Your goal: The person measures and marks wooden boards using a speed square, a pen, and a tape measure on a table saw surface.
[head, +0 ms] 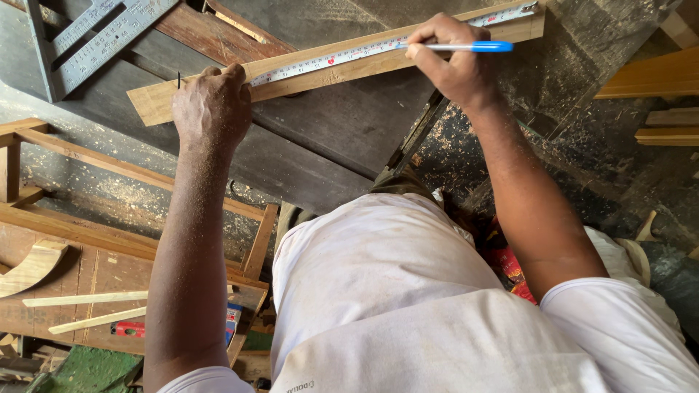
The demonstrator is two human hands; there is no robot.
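A long pale wooden strip point(342, 62) was laid across the dark dusty surface point(328, 138), with a white measuring tape point(378, 48) stretched along it. The left hand point(212, 105) was pressed down flat on the strip's near end, fingers together over the tape. The right hand point(455, 62) was clamped around a blue-capped pen point(466, 46), its tip touching the tape. A grey metal square point(95, 40) lay beyond the left hand.
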